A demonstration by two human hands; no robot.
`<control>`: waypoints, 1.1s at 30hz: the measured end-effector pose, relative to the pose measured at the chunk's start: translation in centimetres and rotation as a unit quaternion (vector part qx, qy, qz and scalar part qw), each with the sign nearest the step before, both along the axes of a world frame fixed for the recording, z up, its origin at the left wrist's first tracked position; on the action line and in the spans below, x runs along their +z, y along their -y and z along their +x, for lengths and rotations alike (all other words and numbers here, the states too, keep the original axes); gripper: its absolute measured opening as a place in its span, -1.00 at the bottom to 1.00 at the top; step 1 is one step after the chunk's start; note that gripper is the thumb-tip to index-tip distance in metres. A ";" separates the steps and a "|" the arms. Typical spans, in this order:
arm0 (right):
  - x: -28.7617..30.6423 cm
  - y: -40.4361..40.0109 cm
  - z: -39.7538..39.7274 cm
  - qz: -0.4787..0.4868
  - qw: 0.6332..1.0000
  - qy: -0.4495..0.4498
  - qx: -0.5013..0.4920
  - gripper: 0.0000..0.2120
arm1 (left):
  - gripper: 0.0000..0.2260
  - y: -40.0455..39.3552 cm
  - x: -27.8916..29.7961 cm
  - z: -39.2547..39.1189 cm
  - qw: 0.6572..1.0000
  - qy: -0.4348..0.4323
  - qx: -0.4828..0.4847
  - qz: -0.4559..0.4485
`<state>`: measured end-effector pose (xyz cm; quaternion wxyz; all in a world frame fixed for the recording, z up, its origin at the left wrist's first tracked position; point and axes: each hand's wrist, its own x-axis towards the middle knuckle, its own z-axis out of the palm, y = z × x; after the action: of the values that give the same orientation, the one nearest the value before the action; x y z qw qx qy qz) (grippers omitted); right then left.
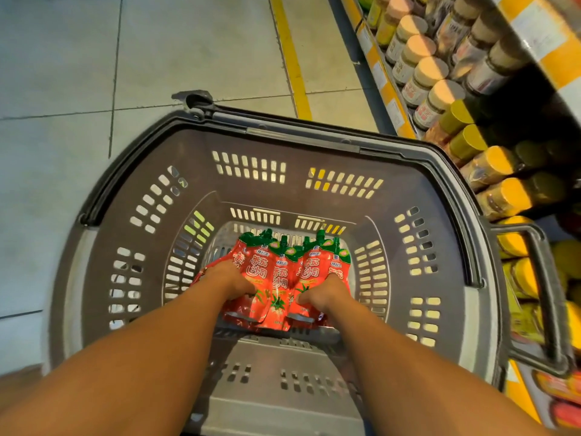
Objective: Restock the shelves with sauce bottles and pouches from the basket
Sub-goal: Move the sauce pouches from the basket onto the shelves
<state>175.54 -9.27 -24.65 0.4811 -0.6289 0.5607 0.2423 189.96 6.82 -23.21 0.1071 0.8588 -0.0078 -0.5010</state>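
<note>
Deep in the basket (103,247), the left hand (231,280) and right hand (327,294) each clutch part of the red sauce pouches (276,275) on its bottom, and such slippery, overlapping packs could slide free when lifted.

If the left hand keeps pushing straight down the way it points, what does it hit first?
The left hand already rests on the red sauce pouches; beyond them, probably the basket floor.

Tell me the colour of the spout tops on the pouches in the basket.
Green, above red bodies on the pouches; the head view shows it, the only view.
</note>
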 end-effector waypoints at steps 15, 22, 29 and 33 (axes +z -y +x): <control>1.1 0.5 0.9 -0.033 0.998 0.057 -0.004 -0.77 | -0.53 1.7 1.1 0.0 0.981 -0.104 0.100 -0.133; 7.0 2.1 1.8 -0.084 0.993 0.082 0.021 -0.66 | -0.76 2.4 5.9 0.2 0.984 -0.060 0.053 -0.158; 15.9 4.6 -0.7 -0.092 0.988 0.114 0.052 -0.62 | -0.87 2.0 14.5 1.8 0.980 -0.041 -0.022 -0.194; 21.1 5.7 -2.9 -0.111 0.979 0.163 0.045 -0.74 | -0.76 1.8 19.2 2.0 0.971 -0.011 -0.044 -0.234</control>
<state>172.63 -14.99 -3.57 0.4820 -0.7340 0.4691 0.0943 191.91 5.02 -3.99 0.2828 0.8032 -0.1608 -0.4991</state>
